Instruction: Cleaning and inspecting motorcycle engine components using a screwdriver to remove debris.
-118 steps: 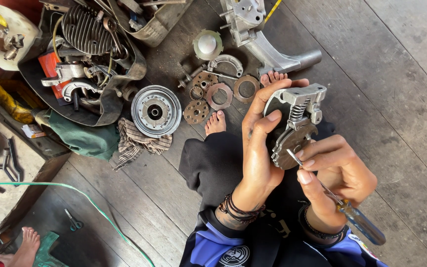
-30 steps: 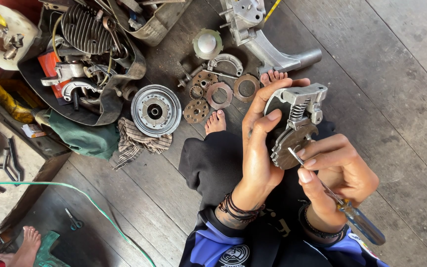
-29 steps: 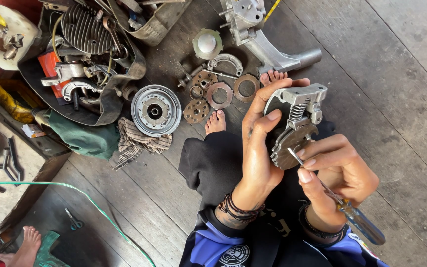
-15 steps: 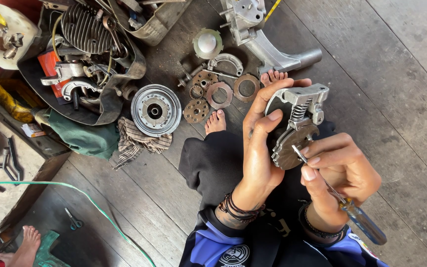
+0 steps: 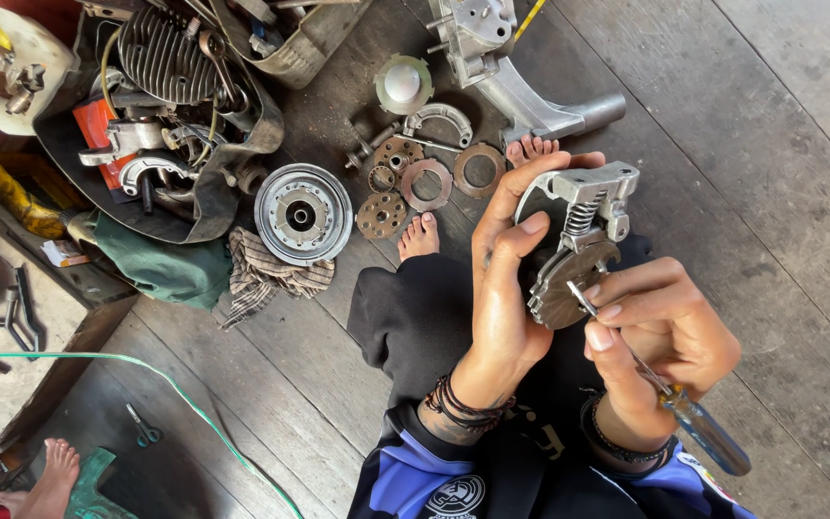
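Head view: left hand (image 5: 506,288) fingers gripping metal assembly (image 5: 573,240), right hand (image 5: 660,332) clenching screwdriver (image 5: 670,399), round parts (image 5: 405,178) beyond.

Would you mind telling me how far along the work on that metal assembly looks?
Done: plates and rings already lie loose on the wooden floor. In hand: the left hand grips the metal assembly while the right hand sets a screwdriver tip against it. Left: its spring remains fitted.
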